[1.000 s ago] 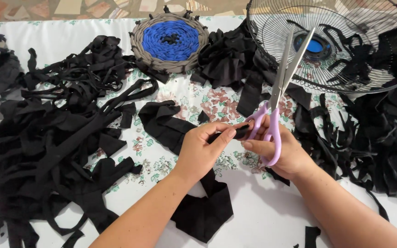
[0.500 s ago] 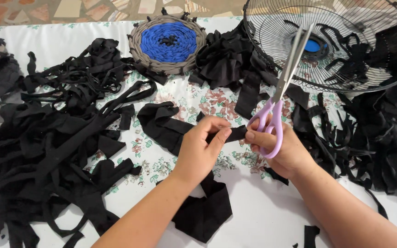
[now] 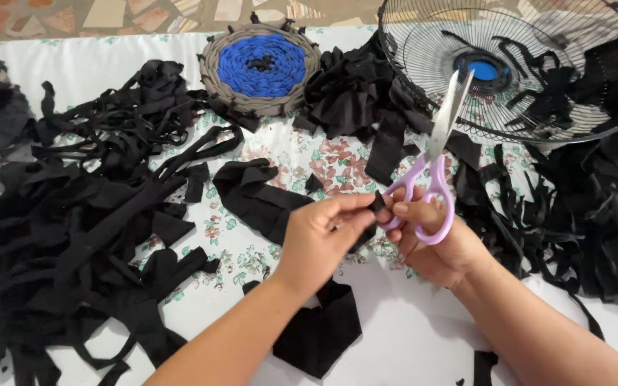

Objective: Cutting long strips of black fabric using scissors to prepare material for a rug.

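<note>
Left hand: centre of the frame, thumb and fingertips pinched shut on the end of a narrow black fabric strip.
Black fabric strip: mid-frame between both hands, end held up off the table; rest hidden behind the left hand, so full course cannot be told.
Right hand: just right of centre, fingers curled through the loops of lilac-handled scissors with steel blades, gripping them firmly; fingertips touching the strip beside the left thumb.
Scissors: blades pointing to the upper right, closed or very nearly so, tips in front of the wire fan guard.
Round black wire fan guard with blue hub: upper right, black strips draped over it.
Round woven mat, blue middle and grey-brown edge: top centre.
Heap of cut black fabric strips: left half.
White floral tablecloth: under everything.
Wide black fabric piece: bottom centre, beneath the left forearm.
</note>
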